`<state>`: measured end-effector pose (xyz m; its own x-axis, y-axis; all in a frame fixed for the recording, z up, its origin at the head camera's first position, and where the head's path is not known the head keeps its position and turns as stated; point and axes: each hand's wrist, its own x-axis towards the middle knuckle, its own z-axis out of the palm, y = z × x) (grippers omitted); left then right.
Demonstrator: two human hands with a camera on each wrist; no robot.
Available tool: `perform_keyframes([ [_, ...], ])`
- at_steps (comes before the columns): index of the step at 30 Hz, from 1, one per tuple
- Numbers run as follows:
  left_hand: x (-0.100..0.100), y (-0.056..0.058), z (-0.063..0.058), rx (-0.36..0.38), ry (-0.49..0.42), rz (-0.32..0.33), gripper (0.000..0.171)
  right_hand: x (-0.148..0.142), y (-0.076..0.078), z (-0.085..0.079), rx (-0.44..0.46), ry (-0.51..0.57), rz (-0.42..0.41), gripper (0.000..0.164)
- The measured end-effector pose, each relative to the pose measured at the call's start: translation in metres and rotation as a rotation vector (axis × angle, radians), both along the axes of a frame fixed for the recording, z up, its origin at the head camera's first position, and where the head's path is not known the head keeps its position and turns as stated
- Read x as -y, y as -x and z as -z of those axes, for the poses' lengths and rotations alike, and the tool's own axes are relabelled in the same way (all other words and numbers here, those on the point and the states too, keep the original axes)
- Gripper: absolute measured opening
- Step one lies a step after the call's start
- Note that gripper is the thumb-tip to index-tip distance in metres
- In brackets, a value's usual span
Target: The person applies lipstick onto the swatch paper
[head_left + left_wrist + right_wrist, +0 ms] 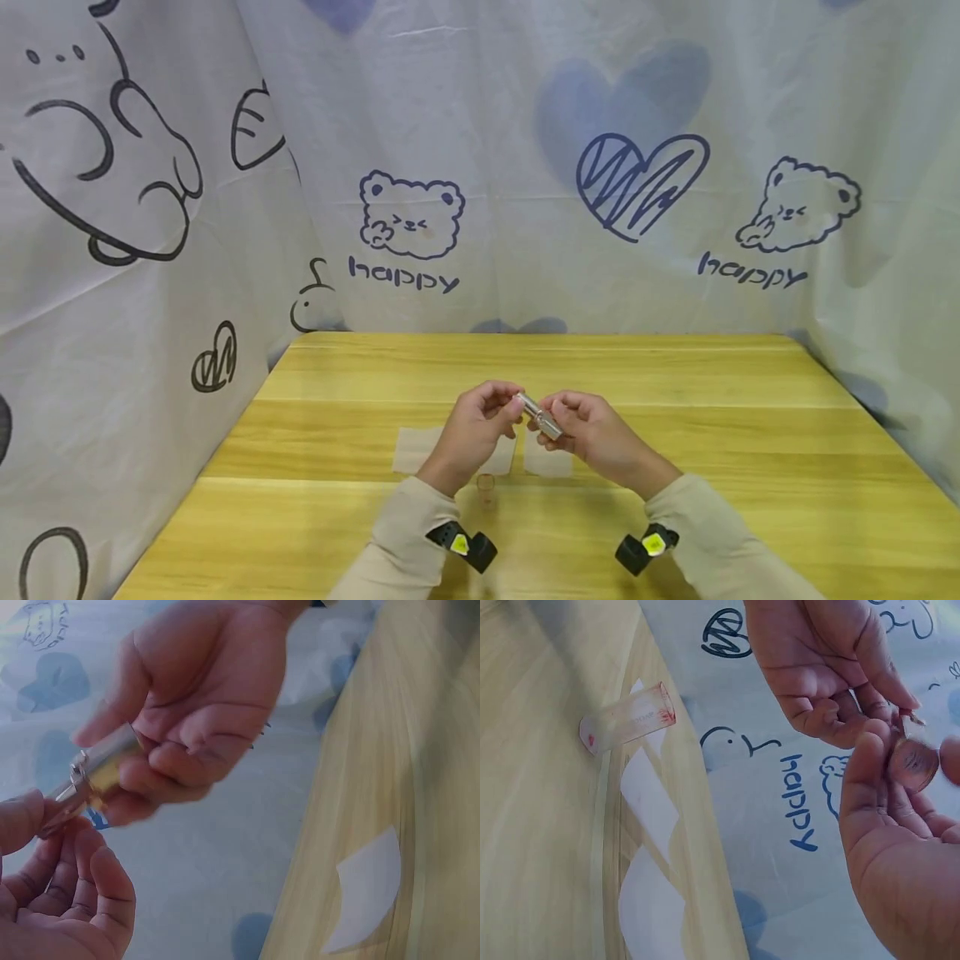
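Both hands hold a shiny silver lipstick tube (542, 417) up over the table, tilted. My left hand (480, 421) pinches its narrower far end between thumb and fingers. Around the wider base curl the fingers of my right hand (588, 429). In the left wrist view the metal base (112, 761) shines silver and gold between the right thumb and fingers. The right wrist view shows the round bottom (913, 765) of the tube. A clear cap (630, 720) with red smears inside stands on the table near my left wrist.
White paper pieces (416, 450) lie on the wooden table (300, 517) behind and under the hands, another paper piece (547, 458) to the right. Printed cloth curtains (517, 275) enclose the table at the back and sides. Each sleeve carries a black wrist camera (461, 542).
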<state>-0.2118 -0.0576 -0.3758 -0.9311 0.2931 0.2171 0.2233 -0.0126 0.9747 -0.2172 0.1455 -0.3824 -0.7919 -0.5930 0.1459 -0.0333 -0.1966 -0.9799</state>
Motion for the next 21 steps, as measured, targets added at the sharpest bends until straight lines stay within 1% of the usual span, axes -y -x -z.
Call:
perform_keyframes([
  [2,-0.002,-0.002,0.000,0.029,-0.051,0.000,0.025,0.000,-0.001,0.000,0.063,0.067,-0.030,0.026],
  [3,-0.003,-0.003,-0.001,0.040,-0.068,-0.001,0.025,0.000,-0.001,0.000,0.080,0.093,-0.044,0.023],
  [5,-0.003,-0.005,-0.001,0.050,-0.097,0.001,0.025,0.001,-0.001,0.000,0.100,0.134,-0.073,0.020],
  [8,-0.003,-0.008,-0.002,0.061,-0.128,-0.007,0.026,0.002,-0.001,0.001,0.101,0.174,-0.109,0.023],
  [15,-0.002,-0.017,0.001,0.113,-0.222,-0.041,0.028,0.003,0.000,0.001,0.085,0.192,-0.193,0.032],
  [18,-0.004,-0.020,0.001,0.097,-0.240,-0.044,0.031,0.004,-0.001,0.000,0.084,0.191,-0.214,0.033],
  [21,-0.006,-0.023,0.001,0.086,-0.247,-0.042,0.032,0.005,-0.003,0.000,0.093,0.190,-0.216,0.032],
])
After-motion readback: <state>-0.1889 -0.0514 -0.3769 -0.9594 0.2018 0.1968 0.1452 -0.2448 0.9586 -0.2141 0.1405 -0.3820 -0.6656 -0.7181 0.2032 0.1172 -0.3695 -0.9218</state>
